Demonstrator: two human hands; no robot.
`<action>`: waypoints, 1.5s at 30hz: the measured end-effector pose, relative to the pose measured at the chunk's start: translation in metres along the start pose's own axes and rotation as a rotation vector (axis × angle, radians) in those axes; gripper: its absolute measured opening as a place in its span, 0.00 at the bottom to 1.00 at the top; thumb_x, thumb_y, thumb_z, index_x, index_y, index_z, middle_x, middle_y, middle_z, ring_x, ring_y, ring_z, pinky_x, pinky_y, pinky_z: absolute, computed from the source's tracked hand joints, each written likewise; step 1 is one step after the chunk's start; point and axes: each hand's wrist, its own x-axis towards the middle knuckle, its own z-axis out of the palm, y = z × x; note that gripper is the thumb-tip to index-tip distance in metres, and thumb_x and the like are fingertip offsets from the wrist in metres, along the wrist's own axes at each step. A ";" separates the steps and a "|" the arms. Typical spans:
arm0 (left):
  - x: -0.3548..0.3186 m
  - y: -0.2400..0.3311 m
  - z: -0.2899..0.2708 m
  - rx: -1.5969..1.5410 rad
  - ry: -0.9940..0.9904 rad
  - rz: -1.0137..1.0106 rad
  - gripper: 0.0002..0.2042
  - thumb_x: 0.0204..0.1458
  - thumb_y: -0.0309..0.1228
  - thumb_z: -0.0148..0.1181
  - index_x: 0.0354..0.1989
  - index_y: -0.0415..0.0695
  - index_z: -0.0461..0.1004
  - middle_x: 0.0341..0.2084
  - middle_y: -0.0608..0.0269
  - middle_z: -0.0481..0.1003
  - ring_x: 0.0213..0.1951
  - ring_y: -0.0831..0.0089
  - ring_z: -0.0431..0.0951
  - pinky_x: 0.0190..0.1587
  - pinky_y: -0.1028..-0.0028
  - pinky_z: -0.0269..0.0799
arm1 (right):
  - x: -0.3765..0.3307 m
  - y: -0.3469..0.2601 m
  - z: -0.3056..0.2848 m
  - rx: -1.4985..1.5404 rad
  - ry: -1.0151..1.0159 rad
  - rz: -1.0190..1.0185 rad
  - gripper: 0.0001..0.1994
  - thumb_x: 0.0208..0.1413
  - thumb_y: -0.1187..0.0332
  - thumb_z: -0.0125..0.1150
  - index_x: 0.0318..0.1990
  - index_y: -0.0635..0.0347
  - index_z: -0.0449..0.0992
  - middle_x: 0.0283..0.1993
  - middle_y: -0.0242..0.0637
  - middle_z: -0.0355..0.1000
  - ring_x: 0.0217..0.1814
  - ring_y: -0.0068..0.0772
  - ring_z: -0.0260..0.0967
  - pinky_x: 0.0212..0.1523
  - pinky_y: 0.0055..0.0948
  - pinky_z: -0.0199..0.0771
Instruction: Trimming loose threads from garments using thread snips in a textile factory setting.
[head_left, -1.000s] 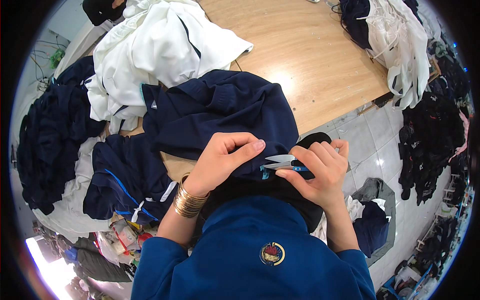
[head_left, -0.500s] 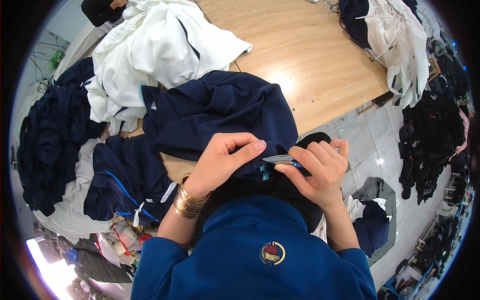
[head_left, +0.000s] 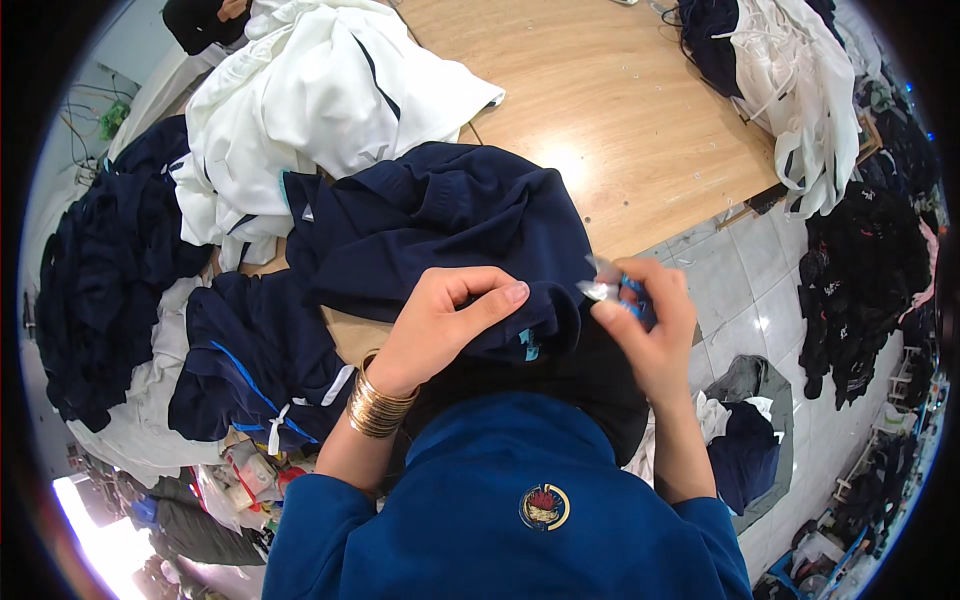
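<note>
A dark navy garment (head_left: pixel 450 225) lies bunched at the table's near edge and hangs toward my lap. My left hand (head_left: pixel 450 318) pinches a fold of it between thumb and fingers, with gold bangles on the wrist. Just below the pinch shows a small light-blue tag or print (head_left: pixel 528 344) on the cloth. In my right hand (head_left: pixel 650 315) are small thread snips (head_left: pixel 603 285) with blue handles, held right of the fold and apart from the cloth. Their blades look spread, though motion blurs them.
White garments (head_left: pixel 300 100) are heaped at the far left of the wooden table (head_left: pixel 620 110). Navy clothes (head_left: pixel 250 350) with blue piping lie nearer left. More white clothes (head_left: pixel 800 90) hang over the right end. A grey sack (head_left: pixel 770 390) of clothes stands on the tiled floor.
My right hand has moved right and slightly up with the snips, away from the fold. The snips' blades have spread. My left hand stays in place.
</note>
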 end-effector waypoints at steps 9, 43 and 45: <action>0.001 0.002 -0.008 0.308 0.021 0.254 0.06 0.44 0.24 0.63 0.31 0.38 0.76 0.24 0.67 0.74 0.26 0.81 0.71 0.31 0.81 0.65 | 0.013 0.018 0.019 0.591 -0.340 0.216 0.11 0.42 0.70 0.69 0.33 0.61 0.75 0.30 0.24 0.67 0.29 0.13 0.59 0.28 0.14 0.55; -0.014 -0.030 -0.002 -0.417 0.280 0.335 0.13 0.41 0.11 0.55 0.36 0.39 0.72 0.36 0.65 0.69 0.40 0.77 0.69 0.47 0.79 0.64 | 0.003 -0.031 0.031 -0.307 -0.081 -0.234 0.17 0.45 0.54 0.64 0.40 0.52 0.74 0.24 0.24 0.62 0.25 0.23 0.58 0.35 0.30 0.45; -0.013 -0.030 -0.002 -0.412 0.279 0.340 0.13 0.40 0.12 0.56 0.36 0.39 0.72 0.37 0.65 0.68 0.40 0.77 0.69 0.47 0.79 0.64 | 0.004 -0.032 0.030 -0.327 -0.074 -0.243 0.17 0.45 0.54 0.64 0.39 0.52 0.74 0.24 0.25 0.63 0.24 0.23 0.58 0.35 0.30 0.45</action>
